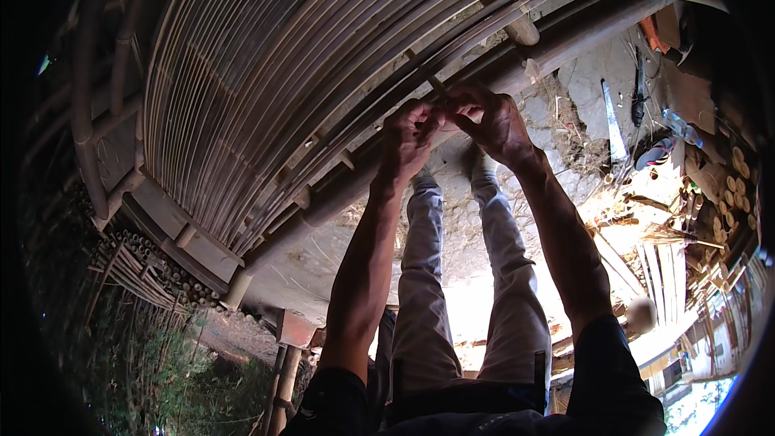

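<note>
bamboo slat panel (307,73), curved ribbed strips, left hand (410,139), right hand (492,123) apparently pinching a strip

dry, matt bamboo slats (266,73), smooth and pale. rough, cracked concrete floor (460,218). soft grey cloth trousers (420,307).

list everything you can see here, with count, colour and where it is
bamboo slat panel: one, tan-brown, many thin slats side by side, fills upper left and centre
thick bamboo pole: one, brown, along the panel's lower edge
thin strip: one, pale, pinched at the panel's edge
long blade: one, grey, on the ground at right
cut bamboo pieces: many, pale, far right
ground: pale, stony, under the legs
trousers: grey, centre
left hand: fingers curled at the strip
right hand: fingers pinching beside it
</note>
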